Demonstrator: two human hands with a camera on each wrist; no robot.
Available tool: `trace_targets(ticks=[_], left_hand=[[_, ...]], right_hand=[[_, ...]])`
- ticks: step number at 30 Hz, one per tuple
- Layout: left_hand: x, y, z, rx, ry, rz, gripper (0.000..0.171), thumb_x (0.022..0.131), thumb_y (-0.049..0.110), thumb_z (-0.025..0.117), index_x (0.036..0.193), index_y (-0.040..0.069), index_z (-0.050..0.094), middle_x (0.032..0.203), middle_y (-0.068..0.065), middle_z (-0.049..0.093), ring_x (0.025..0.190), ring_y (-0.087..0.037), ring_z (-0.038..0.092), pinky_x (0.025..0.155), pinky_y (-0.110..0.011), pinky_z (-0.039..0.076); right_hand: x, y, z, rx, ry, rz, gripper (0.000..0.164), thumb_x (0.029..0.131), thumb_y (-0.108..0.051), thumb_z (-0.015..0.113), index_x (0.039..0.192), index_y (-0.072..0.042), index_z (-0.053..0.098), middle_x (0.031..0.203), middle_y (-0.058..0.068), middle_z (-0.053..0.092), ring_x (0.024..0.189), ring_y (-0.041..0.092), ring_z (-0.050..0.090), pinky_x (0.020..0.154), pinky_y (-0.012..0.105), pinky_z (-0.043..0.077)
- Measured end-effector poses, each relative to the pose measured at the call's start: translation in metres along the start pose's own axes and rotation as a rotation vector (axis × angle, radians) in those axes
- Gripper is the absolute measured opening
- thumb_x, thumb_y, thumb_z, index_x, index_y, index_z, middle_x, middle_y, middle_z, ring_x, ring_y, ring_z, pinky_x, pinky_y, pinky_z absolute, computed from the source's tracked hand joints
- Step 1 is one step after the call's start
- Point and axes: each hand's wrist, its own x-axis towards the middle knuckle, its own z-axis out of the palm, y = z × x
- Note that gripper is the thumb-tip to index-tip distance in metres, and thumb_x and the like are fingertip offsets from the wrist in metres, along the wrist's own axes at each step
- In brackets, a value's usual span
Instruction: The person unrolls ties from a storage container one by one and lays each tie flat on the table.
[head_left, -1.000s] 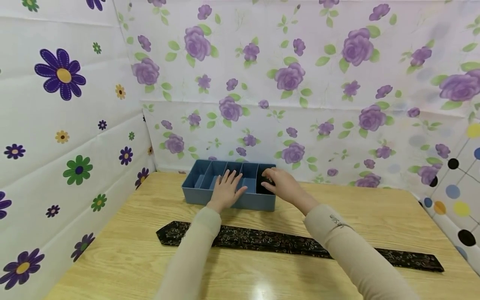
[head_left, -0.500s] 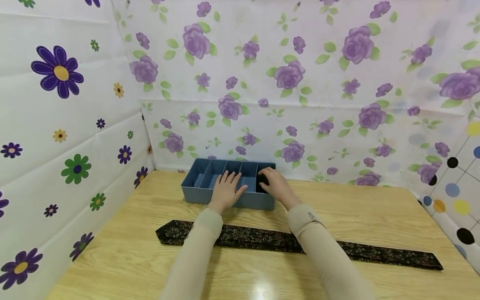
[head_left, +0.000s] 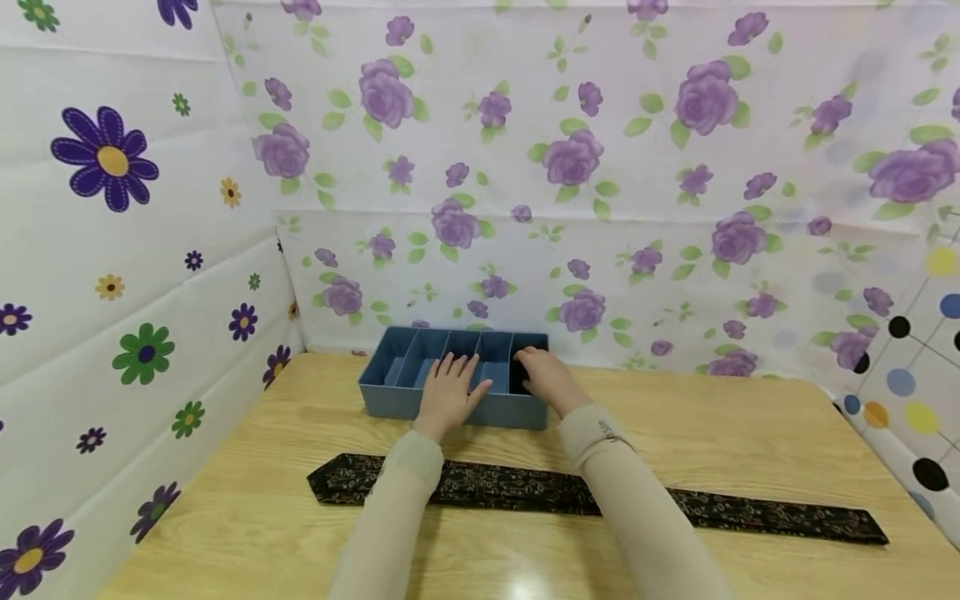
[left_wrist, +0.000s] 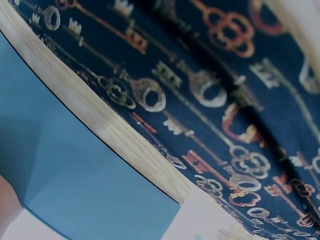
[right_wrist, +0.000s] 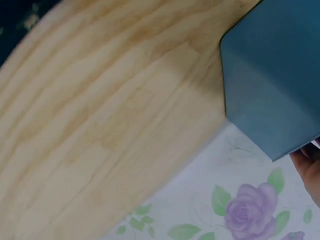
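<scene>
A blue-grey divided box (head_left: 495, 410) stands near the back of the table, its compartments in a row. My left hand (head_left: 447, 393) rests over its front rim with fingers straight and slightly spread. At the rightmost compartment, my right hand (head_left: 551, 379) reaches in with relaxed, bent fingers, thumb apart from them. A black thing (head_left: 516, 379) lies in that compartment, mostly covered by this hand; its kind is unclear. In front of the box a black necktie (head_left: 517, 487) with a key pattern lies lengthwise, partly beneath both forearms; the left wrist view shows its keys closely.
The wooden table (head_left: 720, 442) carries the box and necktie. A rose-patterned cloth (head_left: 645, 192) hangs just behind the box. Another flowered cloth (head_left: 180, 275) bounds the left side, and a dotted cloth (head_left: 915, 408) the right.
The right forearm has swung left, and the right hand has shifted slightly left and deeper into the rightmost compartment. My left hand has stayed at the box's rim. The head view has moved slightly.
</scene>
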Motion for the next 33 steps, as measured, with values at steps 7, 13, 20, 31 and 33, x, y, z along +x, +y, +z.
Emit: trace_targets(ticks=[7,13,20,31,33], left_hand=[[-0.0021,-0.0066,0.0056,-0.002,0.051,0.018,0.068,0.097,0.059,0.027,0.148,0.015,0.033,0.144,-0.015,0.044,0.139,-0.035,0.03,0.117,-0.051,0.017],[-0.0017,0.0004,-0.0002,0.016,-0.006,-0.022,0.063,0.097,0.053,0.037,0.148,0.016,0.033,0.145,-0.012,0.043,0.14,-0.034,0.03,0.117,-0.051,0.018],[-0.0004,0.0016,-0.0024,0.017,-0.003,-0.016,0.064,0.098,0.054,0.035,0.148,0.015,0.033,0.145,-0.013,0.044,0.14,-0.034,0.031,0.117,-0.05,0.019],[-0.0012,-0.0013,-0.0011,-0.002,0.008,-0.013,0.065,0.098,0.056,0.031,0.149,0.016,0.032,0.143,-0.014,0.045,0.138,-0.035,0.033,0.117,-0.05,0.019],[-0.0006,-0.0004,-0.001,0.017,-0.001,-0.022,0.063,0.098,0.054,0.034,0.149,0.017,0.032,0.143,-0.012,0.045,0.139,-0.034,0.032,0.117,-0.05,0.019]], right_hand=[[0.0071,-0.0019,0.0049,0.007,-0.052,0.022,0.04,0.083,0.001,0.069,0.118,0.0,0.052,0.141,0.029,0.04,0.134,0.042,0.037,0.109,0.048,0.035],[0.0073,0.0029,0.0064,-0.004,-0.078,0.003,0.038,0.082,-0.002,0.07,0.113,-0.003,0.048,0.132,0.03,0.048,0.125,0.043,0.045,0.104,0.051,0.039],[0.008,0.0054,0.0074,-0.06,-0.023,-0.013,0.029,0.083,-0.004,0.071,0.104,-0.007,0.051,0.111,0.022,0.055,0.105,0.039,0.053,0.092,0.049,0.045],[0.006,0.0,0.0027,-0.057,-0.021,-0.029,0.029,0.08,-0.009,0.075,0.1,-0.009,0.054,0.107,0.018,0.054,0.098,0.035,0.055,0.085,0.048,0.048],[0.0053,0.0004,0.003,-0.058,-0.014,-0.037,0.029,0.08,-0.009,0.075,0.099,-0.009,0.054,0.107,0.017,0.054,0.098,0.034,0.054,0.085,0.047,0.047]])
